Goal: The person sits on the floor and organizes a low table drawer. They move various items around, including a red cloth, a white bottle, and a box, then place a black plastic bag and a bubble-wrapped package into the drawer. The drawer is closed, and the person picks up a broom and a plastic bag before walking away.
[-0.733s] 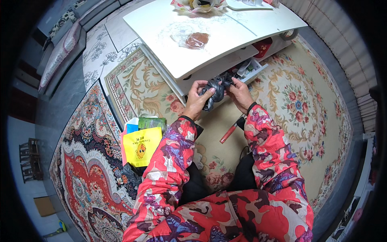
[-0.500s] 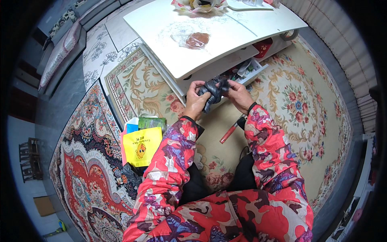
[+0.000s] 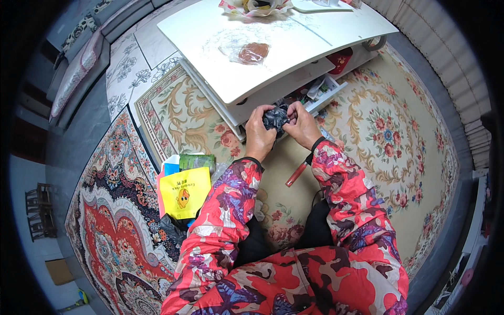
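My left hand [image 3: 260,134] and my right hand [image 3: 303,127] are both closed on a crumpled black plastic bag [image 3: 274,118], held just in front of the white table's open drawer [image 3: 327,94], which holds assorted small items. Below my right hand, a long red object [image 3: 295,174] lies on the beige floral rug. Beside my left forearm lies a pile of bags, with a yellow one [image 3: 177,194] on top of green, blue, pink and dark ones.
The white table [image 3: 205,42] bears a brown item in clear wrap [image 3: 253,52] and a frilled bowl [image 3: 255,7]. A red patterned rug [image 3: 113,226] lies at left. A grey sofa [image 3: 79,84] stands upper left, pale curtains [image 3: 441,79] upper right.
Both hands have drawn closer together, the right one shifting left and my fingers closing tighter round the black bag, which now looks more bunched up.
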`<state>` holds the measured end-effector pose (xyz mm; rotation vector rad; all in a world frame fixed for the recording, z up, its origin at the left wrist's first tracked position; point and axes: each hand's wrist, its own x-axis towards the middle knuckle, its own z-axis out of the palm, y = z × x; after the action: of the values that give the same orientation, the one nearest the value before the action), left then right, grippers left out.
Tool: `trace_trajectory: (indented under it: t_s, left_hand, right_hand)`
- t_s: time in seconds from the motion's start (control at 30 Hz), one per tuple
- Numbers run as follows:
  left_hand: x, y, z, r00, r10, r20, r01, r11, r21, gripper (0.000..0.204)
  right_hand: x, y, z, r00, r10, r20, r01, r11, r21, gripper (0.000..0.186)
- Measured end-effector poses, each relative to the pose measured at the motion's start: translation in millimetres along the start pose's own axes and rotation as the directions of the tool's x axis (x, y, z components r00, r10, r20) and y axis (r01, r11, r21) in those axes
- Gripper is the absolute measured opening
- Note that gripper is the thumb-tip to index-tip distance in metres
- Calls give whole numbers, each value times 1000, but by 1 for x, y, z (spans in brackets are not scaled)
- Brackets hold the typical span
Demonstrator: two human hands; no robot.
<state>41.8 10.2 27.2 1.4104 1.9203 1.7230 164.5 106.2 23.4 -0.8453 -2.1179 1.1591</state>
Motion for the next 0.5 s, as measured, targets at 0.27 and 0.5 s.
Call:
trace_trajectory:
  t_s: [0.27, 0.5]
  left_hand:
    - [-8, 16, 23, 995, 42, -90, -33, 994, 101, 34]
    - [-24, -1, 28, 986, -111, -124, 115, 993, 22, 32]
  right_hand:
    - [6, -3, 10, 954, -127, -273, 40, 952, -303, 32]
    - [5, 8, -1, 991, -128, -44, 103, 924, -368, 30]
